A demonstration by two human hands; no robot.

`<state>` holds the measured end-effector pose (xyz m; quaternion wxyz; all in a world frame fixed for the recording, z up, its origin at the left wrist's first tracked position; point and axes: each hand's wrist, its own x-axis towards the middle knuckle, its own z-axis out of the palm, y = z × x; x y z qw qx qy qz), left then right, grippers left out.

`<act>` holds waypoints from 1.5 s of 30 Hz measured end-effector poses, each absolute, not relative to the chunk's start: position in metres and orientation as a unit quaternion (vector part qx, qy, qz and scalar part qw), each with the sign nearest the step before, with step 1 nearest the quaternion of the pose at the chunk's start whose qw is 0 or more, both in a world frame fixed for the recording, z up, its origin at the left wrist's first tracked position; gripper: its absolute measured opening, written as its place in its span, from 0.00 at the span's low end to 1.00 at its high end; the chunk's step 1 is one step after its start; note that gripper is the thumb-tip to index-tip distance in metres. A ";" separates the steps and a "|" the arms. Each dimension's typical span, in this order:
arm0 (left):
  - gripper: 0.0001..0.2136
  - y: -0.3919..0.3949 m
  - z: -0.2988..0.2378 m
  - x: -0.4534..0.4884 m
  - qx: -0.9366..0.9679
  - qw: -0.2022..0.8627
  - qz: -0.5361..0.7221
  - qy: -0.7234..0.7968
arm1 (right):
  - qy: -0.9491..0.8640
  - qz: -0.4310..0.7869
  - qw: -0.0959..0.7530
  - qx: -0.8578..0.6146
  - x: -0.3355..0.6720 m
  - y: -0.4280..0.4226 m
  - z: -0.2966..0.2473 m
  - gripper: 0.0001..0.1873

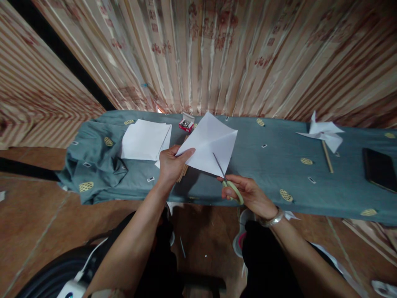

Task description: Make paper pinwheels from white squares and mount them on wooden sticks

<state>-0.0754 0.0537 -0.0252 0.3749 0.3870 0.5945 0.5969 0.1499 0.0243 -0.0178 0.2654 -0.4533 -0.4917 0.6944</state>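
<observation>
My left hand [171, 164] pinches the left corner of a white square sheet of paper [211, 142] and holds it up above a bench covered in grey-blue cloth [273, 174]. My right hand [246, 192] grips scissors [228, 180] with pale green handles. The scissor blades point up and left into the sheet's lower edge. A silver bracelet sits on my right wrist.
A stack of white sheets [144, 140] lies at the bench's left. A small red box of pins [186, 123] stands at the back. A white paper pinwheel on a wooden stick [324, 136] lies to the right, near a dark tablet [380, 169]. Striped curtains hang behind.
</observation>
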 end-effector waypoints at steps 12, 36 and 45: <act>0.12 0.053 -0.026 -0.074 0.384 0.386 0.597 0.590 | -0.492 0.694 0.266 -0.453 0.151 0.023 -0.021 0.28; 0.12 0.048 -0.025 -0.066 0.362 0.439 0.577 0.586 | -0.550 0.659 0.247 -0.450 0.152 0.025 -0.014 0.28; 0.13 0.047 -0.025 -0.065 0.363 0.441 0.570 0.591 | -0.516 0.674 0.261 -0.459 0.150 0.025 -0.017 0.26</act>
